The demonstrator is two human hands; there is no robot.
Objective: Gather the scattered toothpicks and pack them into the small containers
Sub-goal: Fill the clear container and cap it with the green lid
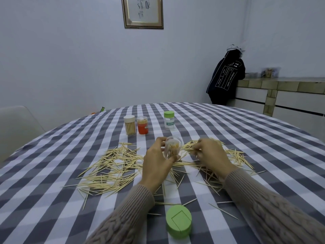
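Note:
My left hand [156, 164] grips a small clear container [173, 146], tilted with its open mouth away from me and partly filled with toothpicks. To its right, my right hand [211, 154] pinches a small bunch of toothpicks [190, 148] beside the container's mouth. Scattered toothpicks [112, 166] lie in a wide spread over the checked tablecloth on both sides of my hands. A green lid [179, 221] rests near the table's front edge.
Three closed containers stand behind my hands: a white-capped one [130, 125] full of toothpicks, an orange one [142, 125], and a green-capped one [169, 120]. A pale chair [17, 125] is at the left. A person [226, 76] stands at a counter far right.

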